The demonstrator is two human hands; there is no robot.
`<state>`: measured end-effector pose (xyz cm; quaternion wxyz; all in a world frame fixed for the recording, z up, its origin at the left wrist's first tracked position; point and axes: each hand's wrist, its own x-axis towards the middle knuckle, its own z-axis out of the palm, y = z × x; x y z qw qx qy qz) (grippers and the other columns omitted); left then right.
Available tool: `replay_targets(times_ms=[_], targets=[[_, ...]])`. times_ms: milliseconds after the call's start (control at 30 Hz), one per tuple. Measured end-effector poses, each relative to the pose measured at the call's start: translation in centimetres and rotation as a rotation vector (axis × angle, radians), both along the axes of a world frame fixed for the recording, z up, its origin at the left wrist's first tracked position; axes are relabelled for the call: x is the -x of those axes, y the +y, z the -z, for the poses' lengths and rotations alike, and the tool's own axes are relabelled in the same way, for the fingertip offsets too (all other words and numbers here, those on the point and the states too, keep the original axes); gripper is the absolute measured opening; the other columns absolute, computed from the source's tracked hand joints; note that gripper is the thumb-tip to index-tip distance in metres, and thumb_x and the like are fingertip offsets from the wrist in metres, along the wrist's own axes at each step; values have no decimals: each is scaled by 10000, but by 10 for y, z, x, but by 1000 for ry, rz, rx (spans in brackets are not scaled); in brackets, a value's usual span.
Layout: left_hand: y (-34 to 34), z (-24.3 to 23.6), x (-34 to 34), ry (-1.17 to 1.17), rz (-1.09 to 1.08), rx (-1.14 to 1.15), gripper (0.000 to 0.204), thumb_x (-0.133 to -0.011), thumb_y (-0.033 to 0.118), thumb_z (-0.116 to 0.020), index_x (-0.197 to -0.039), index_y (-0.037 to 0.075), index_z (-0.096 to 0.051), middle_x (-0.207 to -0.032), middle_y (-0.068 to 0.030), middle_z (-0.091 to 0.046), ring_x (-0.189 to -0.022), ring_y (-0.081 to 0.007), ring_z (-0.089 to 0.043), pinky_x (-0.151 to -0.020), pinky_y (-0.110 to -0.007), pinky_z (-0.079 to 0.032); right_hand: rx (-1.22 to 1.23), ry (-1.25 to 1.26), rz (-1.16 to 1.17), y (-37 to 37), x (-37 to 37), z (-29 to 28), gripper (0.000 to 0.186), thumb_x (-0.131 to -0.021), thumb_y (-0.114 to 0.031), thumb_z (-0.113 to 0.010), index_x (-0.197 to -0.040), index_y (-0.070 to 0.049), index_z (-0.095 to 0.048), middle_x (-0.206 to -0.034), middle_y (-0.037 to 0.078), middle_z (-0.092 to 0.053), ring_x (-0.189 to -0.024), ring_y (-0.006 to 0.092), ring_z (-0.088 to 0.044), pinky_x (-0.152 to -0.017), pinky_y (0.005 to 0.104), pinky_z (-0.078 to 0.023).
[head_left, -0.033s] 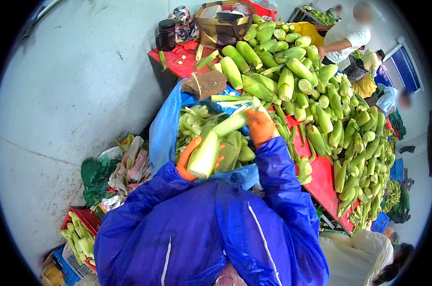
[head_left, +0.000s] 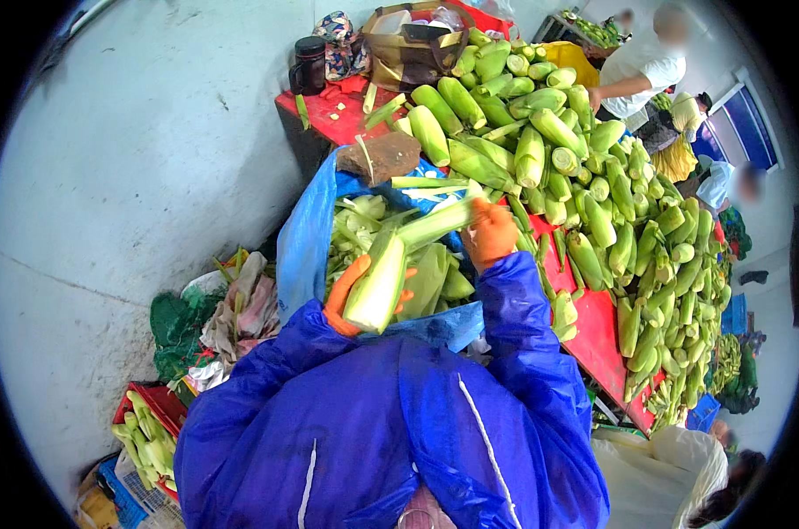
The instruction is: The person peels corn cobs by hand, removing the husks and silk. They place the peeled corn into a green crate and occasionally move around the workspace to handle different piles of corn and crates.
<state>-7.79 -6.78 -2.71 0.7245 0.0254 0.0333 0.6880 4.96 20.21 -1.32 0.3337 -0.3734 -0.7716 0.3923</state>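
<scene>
My left hand point(head_left: 350, 294), in an orange glove, is wrapped round a pale green ear of corn point(head_left: 375, 287), its butt end tilted toward me. A long husk leaf point(head_left: 436, 221) stretches from the ear up to the right. The fingers of my right hand point(head_left: 490, 234), gloved in orange too, are closed on that leaf's far end. Both hands are above an open blue plastic bag point(head_left: 302, 251) heaped with stripped husks point(head_left: 430, 280). At the bag's far rim lies a rough brown block point(head_left: 380, 157).
A big pile of corn ears point(head_left: 558, 132) covers much of the red table point(head_left: 600, 331) to the right. A handbag point(head_left: 414, 51) and a dark mug point(head_left: 308, 66) stand at the far end. On the left are a wall and a red crate point(head_left: 157, 406). People work at far right.
My right hand has shifted slightly to the right with the husk leaf, away from the ear. The ear in my left hand has moved very little.
</scene>
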Motion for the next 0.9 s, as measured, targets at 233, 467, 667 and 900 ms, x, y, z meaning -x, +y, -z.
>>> replay_targets(times_ms=[233, 467, 667, 900], targets=[[5, -18, -11, 67, -268, 71, 670, -914, 506, -533, -1380, 39, -414, -1274, -167, -555, -1125, -261, -577, -970, -434, -472, 716, 11, -402, -115, 2, -48, 595, -851, -563, -578, -980, 11, -667, -646, 68, -626, -408, 124, -490, -378, 256, -377], [17, -33, -19, 888, -341, 457, 502, -904, 393, -620, -1269, 67, -509, -1052, -73, -628, -845, -165, -628, -710, -299, -527, 716, -188, -397, -131, -1, -42, 306, -756, -238, -754, -845, 34, -645, -611, 37, -572, -414, 103, -482, -389, 250, -384], [10, -35, -26, 822, -293, 300, 469, -901, 336, -644, -1235, 38, -504, -1019, -89, -631, -818, -185, -637, -688, -317, -538, 706, -174, -344, -131, -8, -34, 189, -746, -114, -651, -829, 55, -641, -616, 75, -592, -407, 129, -502, -380, 263, -402], [10, -23, -19, 884, -307, 386, 549, -908, 367, -631, -1309, 29, -470, -1133, -90, -602, -998, -171, -585, -844, -295, -488, 856, -121, -270, -116, -18, -27, 142, -713, -71, -623, -800, 40, -617, -612, 102, -594, -370, 191, -506, -358, 310, -403]])
